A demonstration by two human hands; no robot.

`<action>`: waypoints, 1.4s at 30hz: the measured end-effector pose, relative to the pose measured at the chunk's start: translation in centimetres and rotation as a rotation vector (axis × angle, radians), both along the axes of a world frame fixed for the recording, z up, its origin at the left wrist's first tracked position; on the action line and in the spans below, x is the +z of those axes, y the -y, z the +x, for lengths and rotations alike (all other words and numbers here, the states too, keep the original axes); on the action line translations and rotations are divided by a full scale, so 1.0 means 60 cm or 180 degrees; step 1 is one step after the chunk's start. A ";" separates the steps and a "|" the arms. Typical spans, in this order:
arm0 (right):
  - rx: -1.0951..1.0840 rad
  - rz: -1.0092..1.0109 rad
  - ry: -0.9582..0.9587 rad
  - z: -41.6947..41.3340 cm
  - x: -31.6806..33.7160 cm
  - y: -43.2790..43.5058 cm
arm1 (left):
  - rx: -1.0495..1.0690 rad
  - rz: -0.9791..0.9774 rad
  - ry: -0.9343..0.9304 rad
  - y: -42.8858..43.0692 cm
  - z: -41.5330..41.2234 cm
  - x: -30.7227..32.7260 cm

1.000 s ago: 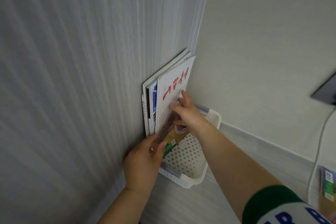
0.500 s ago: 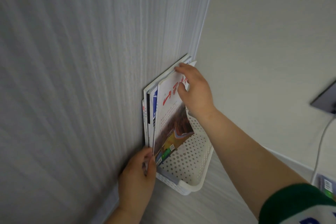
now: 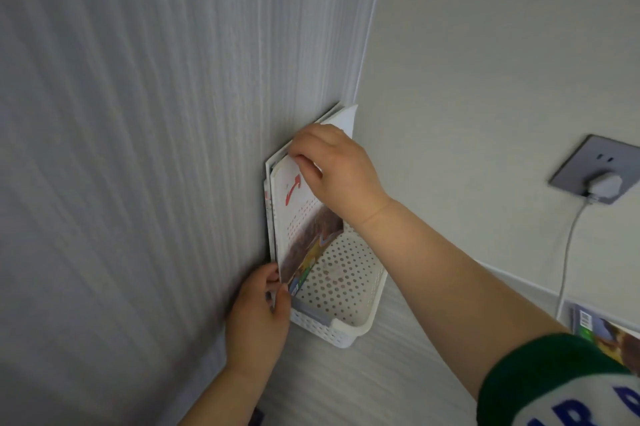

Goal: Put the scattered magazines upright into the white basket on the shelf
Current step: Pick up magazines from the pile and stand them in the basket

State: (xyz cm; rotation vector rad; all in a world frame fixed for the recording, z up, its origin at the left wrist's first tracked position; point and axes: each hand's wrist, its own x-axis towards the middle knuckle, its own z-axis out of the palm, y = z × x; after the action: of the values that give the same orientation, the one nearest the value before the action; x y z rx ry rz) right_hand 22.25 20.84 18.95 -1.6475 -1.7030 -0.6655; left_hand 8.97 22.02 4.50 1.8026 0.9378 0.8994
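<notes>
The fingers of the right hand [image 3: 332, 169] are curled over the top edge of the front magazine [image 3: 299, 218], pinching its upper corner, with the thumb pressed on the white cover near the red lettering. Lower down, the left hand [image 3: 258, 318] nips the bottom corner of the same stack between thumb and fingertips, right at the near end of the basket [image 3: 349, 332]. The magazines stand upright in the left side of that white, hole-dotted basket, leaning flat against the grey striped wall panel [image 3: 138, 148]; the rest of the basket beside them shows its dotted floor. The basket sits on a pale wood-grain shelf [image 3: 363, 384], tucked into the corner. Off to the right a plug [image 3: 604, 188] sits in a grey wall socket, its cable hanging down, and another magazine [image 3: 604, 334] lies flat on the shelf beyond the right sleeve [image 3: 554, 387].
</notes>
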 end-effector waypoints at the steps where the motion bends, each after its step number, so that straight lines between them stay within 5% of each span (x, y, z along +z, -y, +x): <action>1: 0.0046 -0.0047 -0.0032 -0.004 -0.002 0.001 | -0.0027 0.0002 -0.0021 0.000 -0.001 0.000; 11: -0.0400 -0.0600 -0.1359 0.020 -0.029 0.036 | -0.0173 -0.0067 -0.0131 0.005 -0.009 0.000; 16: -0.0871 -0.0732 -0.1830 0.017 -0.042 0.113 | -0.0260 0.0443 -0.0350 0.030 -0.019 0.006; 24: -0.2139 -0.0842 -0.3048 0.000 -0.170 0.381 | -0.1639 0.0717 -0.0454 0.185 -0.010 -0.004; 34: -0.4207 -0.1012 -0.2607 -0.060 -0.287 0.792 | -0.2927 0.0853 -0.0884 0.428 0.019 -0.055; 38: -0.5312 -0.1447 -0.2860 -0.092 -0.322 0.927 | -0.3421 0.1276 -0.1072 0.511 0.040 -0.073; 42: -0.5515 -0.1825 -0.3156 -0.128 -0.358 0.986 | -0.3882 0.1240 -0.1217 0.587 0.064 -0.092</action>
State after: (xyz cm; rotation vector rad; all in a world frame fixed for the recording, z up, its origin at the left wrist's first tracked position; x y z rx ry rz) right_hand 14.59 -38.31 -2.52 -2.8700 0.5873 0.1340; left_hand 12.83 -13.22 -1.02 2.4004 -0.2611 -0.0689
